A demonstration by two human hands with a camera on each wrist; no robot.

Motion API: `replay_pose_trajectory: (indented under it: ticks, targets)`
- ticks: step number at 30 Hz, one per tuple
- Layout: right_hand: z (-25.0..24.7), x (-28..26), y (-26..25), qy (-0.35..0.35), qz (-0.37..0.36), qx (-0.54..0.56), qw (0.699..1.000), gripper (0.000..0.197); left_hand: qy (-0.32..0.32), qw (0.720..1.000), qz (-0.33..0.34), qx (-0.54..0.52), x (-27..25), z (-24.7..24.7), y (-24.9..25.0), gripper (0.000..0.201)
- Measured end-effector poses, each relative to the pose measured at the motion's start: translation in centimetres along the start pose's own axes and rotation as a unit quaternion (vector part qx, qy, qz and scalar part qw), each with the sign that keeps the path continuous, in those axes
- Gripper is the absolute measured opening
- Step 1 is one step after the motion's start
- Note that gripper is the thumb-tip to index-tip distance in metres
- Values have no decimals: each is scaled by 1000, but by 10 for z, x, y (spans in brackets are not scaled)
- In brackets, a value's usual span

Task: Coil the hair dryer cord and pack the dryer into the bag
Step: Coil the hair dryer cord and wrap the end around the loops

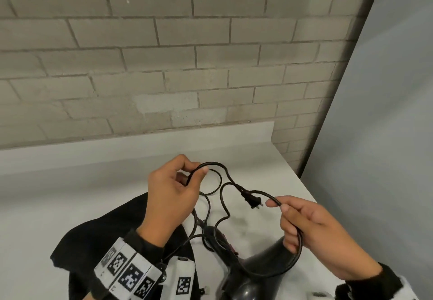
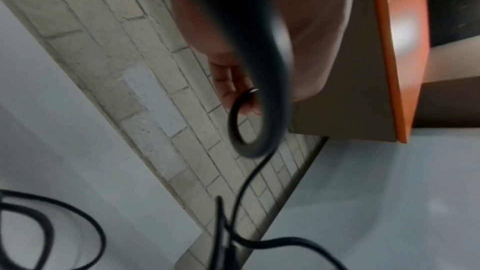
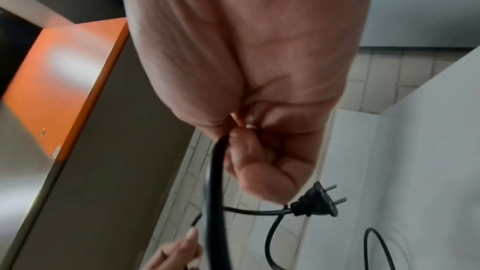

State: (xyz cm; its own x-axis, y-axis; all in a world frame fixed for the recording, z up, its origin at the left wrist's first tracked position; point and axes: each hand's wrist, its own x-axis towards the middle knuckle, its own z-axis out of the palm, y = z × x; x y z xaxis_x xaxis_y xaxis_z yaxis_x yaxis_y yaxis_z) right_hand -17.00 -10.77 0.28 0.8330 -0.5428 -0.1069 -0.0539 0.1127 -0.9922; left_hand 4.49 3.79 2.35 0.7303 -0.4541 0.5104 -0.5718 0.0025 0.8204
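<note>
Above the smooth white table (image 1: pixel 70 182), both hands' curled fingers (image 1: pixel 284 208) around looped rubbery black cord (image 1: pixel 225 173).

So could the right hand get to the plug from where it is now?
Probably yes: the plug hangs in open air just beyond the right hand, with nothing between them. But that hand already grips the cord, so it must let go or slide along.

Glossy black plastic dryer (image 1: pixel 253 274), matt rubbery cord (image 1: pixel 293 261), soft black cloth bag (image 1: pixel 98 236) (slightly fuzzy), smooth white table (image 1: pixel 70 194).
</note>
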Motion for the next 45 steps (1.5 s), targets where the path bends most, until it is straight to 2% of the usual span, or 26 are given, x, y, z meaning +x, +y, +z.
replay_pose_trajectory:
  ticks: [2,5,10,14,15,17,19,22,23,25,27,29,32,35,38,40,42,45]
  targets:
    - [4,2,3,20,-10,-80,997,25,11,999,-6,-30,1,-1,7,23]
    - [-12,11,14,117,-4,-164,979,24,33,995,-8,-99,8,-13,21,18]
    - [-51,30,33,256,44,-120,958,24,56,985,18,-162,20,-37,37,12]
    - [-60,42,38,292,49,-81,952,25,71,981,29,-177,23,-44,38,10]
    - [-58,44,40,286,56,-91,952,31,70,980,25,-183,23,-44,37,10]
    - [-48,43,41,271,54,-203,939,39,54,977,13,-204,22,-42,35,9]
    - [-28,39,38,241,-15,-297,924,31,30,973,4,-227,21,-37,34,7]
    - [13,31,38,110,-98,-358,922,20,13,971,-11,-240,21,-28,31,5]
    - [28,27,38,64,-100,-356,927,24,9,969,-21,-245,22,-25,30,5]
    - [56,19,34,-12,-98,-342,934,48,-12,963,-43,-265,21,-15,30,5]
    - [83,13,26,-68,-94,-306,945,69,-62,958,-58,-274,17,-2,32,5]
    - [100,13,17,-77,-101,-212,969,60,-132,955,-66,-256,11,11,32,7]
    - [104,22,12,-27,-87,-58,994,23,-240,938,-70,-239,6,24,28,8]
    - [85,27,13,45,-103,-3,994,11,-301,923,-83,-225,7,25,15,20]
    - [51,27,11,125,-121,47,984,8,-299,932,-141,-151,3,24,-16,36]
    - [27,24,11,172,-113,72,976,12,-310,931,-186,-46,-5,26,-44,27]
    - [5,21,16,211,-94,69,971,15,-315,925,-199,71,-14,30,-72,12]
    - [-15,19,30,249,-42,28,967,17,-239,928,-249,141,-18,32,-103,13]
